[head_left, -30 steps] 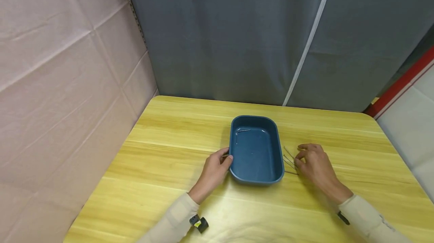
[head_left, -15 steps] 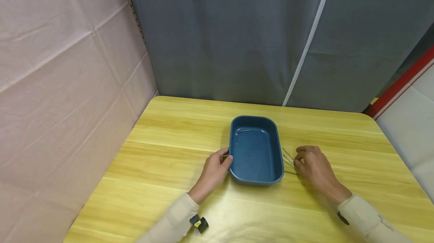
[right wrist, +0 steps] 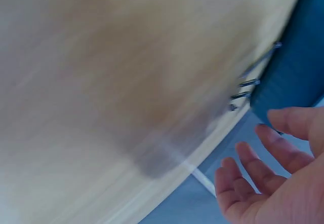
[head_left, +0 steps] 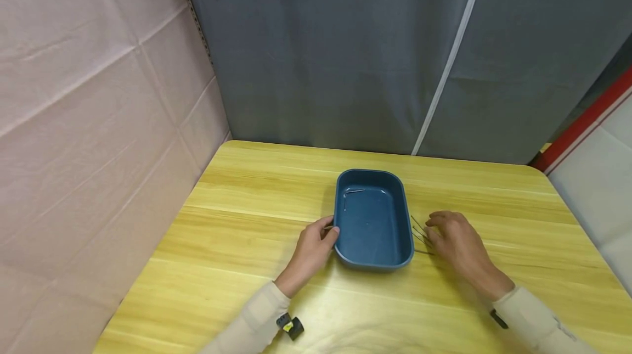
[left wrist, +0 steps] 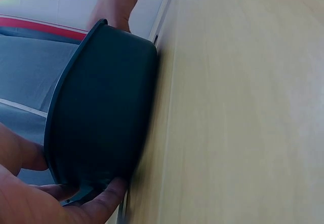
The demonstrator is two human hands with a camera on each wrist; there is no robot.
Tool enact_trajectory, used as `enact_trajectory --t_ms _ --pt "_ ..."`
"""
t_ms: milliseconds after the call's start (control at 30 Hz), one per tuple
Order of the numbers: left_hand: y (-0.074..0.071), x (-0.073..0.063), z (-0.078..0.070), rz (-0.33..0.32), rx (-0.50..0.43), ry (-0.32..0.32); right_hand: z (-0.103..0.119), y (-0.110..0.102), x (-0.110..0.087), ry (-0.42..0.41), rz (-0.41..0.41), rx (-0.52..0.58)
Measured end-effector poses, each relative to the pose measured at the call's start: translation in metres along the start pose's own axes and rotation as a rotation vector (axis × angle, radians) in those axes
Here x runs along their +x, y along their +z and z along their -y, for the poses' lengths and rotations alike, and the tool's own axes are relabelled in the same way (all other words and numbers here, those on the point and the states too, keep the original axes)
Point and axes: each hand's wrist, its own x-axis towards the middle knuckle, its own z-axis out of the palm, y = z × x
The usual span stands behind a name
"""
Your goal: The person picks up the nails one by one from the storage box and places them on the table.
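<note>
A deep blue plastic tub [head_left: 367,228] with rounded corners stands upright on the wooden table. My left hand [head_left: 311,244] holds its left side, the thumb at the rim and the fingers against the outer wall, as the left wrist view also shows. Beyond the tub's right wall lie several long thin metal nails [head_left: 418,223]; their heads [right wrist: 277,44] show in the right wrist view. My right hand [head_left: 458,244] hovers beside them, fingers [right wrist: 276,148] loosely bent and with nothing visible in them. Two thin metal pieces [head_left: 355,191] lie inside the tub at its far left corner.
A thin stick-like piece [head_left: 327,227] shows by the left fingers at the tub's left side. The yellow wood-grain table [head_left: 266,195] ends at a grey curtain [head_left: 321,68] behind. A pale covered wall [head_left: 99,151] stands to the left, a red-edged panel [head_left: 587,123] to the right.
My right hand has shifted slightly left toward the tub, its fingers drawing closer over the nails, which have moved a little. The left hand and the tub stay in place.
</note>
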Motion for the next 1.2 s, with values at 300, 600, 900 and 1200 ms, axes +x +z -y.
enact_trajectory --t_ms 300,600,900,1200 --pt "-0.001 0.000 0.000 0.001 0.000 0.007 0.029 0.000 0.004 -0.055 -0.166 0.123" --pt "0.000 -0.001 -0.001 0.003 0.003 -0.005 0.038 0.008 0.004 -0.070 -0.230 0.138" --pt "0.000 -0.001 0.000 0.003 0.000 0.001 0.044 0.015 0.009 -0.172 -0.319 0.229" --pt "0.001 -0.001 -0.001 -0.001 -0.001 -0.011 0.050 0.020 0.011 -0.226 -0.312 0.230"
